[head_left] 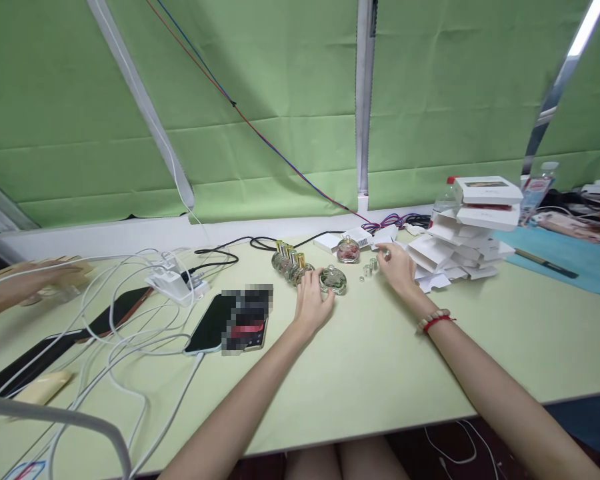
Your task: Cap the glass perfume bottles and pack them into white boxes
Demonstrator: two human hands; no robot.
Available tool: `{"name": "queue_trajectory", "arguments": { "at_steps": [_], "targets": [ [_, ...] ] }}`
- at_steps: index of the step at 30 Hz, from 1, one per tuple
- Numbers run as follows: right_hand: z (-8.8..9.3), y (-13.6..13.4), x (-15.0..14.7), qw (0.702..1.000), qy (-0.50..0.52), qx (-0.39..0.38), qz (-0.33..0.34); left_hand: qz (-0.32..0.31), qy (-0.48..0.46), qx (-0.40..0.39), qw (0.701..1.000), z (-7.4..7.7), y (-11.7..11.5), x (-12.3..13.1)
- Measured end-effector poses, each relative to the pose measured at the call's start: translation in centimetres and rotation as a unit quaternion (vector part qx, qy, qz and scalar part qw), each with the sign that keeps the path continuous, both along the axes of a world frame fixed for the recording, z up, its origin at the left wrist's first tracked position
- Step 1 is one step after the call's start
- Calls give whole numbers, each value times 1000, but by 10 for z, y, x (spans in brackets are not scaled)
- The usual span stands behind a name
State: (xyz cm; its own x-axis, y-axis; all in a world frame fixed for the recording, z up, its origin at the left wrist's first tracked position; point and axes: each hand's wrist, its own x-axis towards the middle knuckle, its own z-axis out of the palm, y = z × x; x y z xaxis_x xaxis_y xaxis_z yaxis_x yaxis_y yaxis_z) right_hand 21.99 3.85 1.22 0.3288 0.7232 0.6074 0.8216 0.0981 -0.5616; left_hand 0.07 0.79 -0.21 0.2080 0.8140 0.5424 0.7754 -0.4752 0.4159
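My left hand (311,301) rests on the pale green table (370,373) with its fingers curled round a round glass perfume bottle (334,279). My right hand (397,266) reaches further back, fingers pinched on a small silver cap (386,254). A red and beaded bracelet (434,321) sits on that wrist. Between the hands stand a few loose silver caps (369,268). A row of glass bottles with gold caps (290,262) stands just left of my left hand. Another bottle with red contents (349,251) stands behind.
A stack of white boxes (473,227) rises at the right. A phone (230,323), a white charger block (176,285) and tangled white cables (120,320) cover the left side. Another person's hand (25,283) rests at far left. A blue mat (565,260) lies far right.
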Motion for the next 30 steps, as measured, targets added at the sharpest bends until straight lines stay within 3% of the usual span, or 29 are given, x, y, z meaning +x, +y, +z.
{"name": "queue_trajectory", "arguments": {
  "at_steps": [8,17,23,30],
  "targets": [
    [-3,-1,-10,990,-89,-38,100,-1,-1,-7,1000,0,0,0],
    [-8,1,-9,986,-106,-96,86,-2,-3,-4,1000,-2,2,0],
    [1,-3,-8,988,-94,-86,83,-3,-6,-1,1000,-1,2,-1],
    [7,-6,-5,949,-156,-174,211,-5,-21,-4,1000,-1,1,0]
  ]
}}
